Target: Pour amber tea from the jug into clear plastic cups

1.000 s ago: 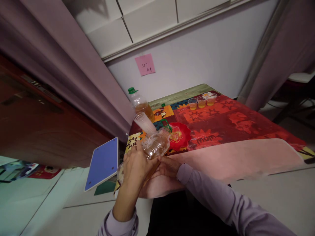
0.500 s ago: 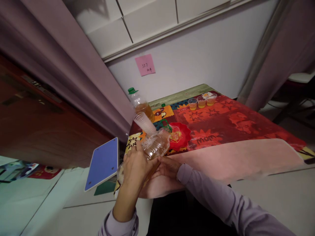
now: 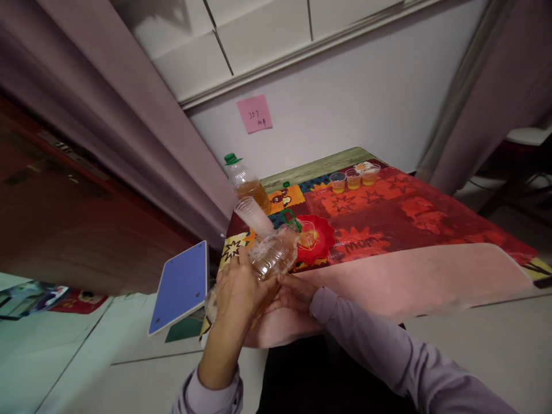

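1 tilted btl (image 3: 271, 257) held by L hand (image 3: 238, 290) & R hand (image 3: 295, 293), nr table (image 3: 409, 282) edge, cups (image 3: 353, 181) well apart.

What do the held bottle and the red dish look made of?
Held bottle: likely clear, glossy plastic; see-through, ribbed, with bright highlights.
Red dish: probably smooth plastic, judging by its moulded-looking scalloped rim, though coated metal is possible.
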A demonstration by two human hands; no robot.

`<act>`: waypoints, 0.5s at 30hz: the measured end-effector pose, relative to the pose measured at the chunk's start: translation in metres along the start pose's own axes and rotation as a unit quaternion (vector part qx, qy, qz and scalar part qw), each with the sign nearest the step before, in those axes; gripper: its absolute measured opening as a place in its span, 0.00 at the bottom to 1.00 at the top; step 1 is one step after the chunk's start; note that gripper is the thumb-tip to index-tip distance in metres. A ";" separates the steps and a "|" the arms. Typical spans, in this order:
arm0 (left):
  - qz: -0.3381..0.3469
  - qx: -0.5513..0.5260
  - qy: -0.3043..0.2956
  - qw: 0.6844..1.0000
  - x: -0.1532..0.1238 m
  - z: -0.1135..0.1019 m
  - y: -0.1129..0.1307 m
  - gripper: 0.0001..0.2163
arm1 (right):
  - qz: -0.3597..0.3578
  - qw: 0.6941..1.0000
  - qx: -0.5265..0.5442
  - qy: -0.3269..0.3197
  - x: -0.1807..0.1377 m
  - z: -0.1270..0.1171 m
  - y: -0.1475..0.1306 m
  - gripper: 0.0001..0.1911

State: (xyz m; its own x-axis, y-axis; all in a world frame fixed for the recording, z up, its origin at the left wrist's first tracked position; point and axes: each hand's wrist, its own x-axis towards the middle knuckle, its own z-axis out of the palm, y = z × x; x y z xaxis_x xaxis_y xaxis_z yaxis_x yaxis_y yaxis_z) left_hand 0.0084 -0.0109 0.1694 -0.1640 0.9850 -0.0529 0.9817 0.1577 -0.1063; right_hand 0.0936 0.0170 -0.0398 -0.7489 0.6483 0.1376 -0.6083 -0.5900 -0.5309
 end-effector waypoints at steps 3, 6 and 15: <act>0.000 0.004 -0.002 1.000 -0.001 -0.001 0.001 0.40 | -0.002 1.000 -0.004 0.001 0.000 0.001 -0.001 0.33; -0.004 0.003 -0.009 1.000 -0.002 -0.003 0.003 0.39 | -0.003 1.000 0.003 -0.006 0.000 0.002 -0.001 0.34; -0.001 0.000 -0.008 1.000 -0.002 -0.005 0.003 0.39 | 0.005 1.000 0.002 0.011 -0.001 0.002 -0.002 0.34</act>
State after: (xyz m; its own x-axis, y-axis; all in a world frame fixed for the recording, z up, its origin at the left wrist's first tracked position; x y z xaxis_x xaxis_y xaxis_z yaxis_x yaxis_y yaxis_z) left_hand 0.0121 -0.0125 0.1738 -0.1677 0.9834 -0.0687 0.9814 0.1599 -0.1066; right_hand 0.0946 0.0168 -0.0371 -0.7492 0.6526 0.1132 -0.6017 -0.5990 -0.5284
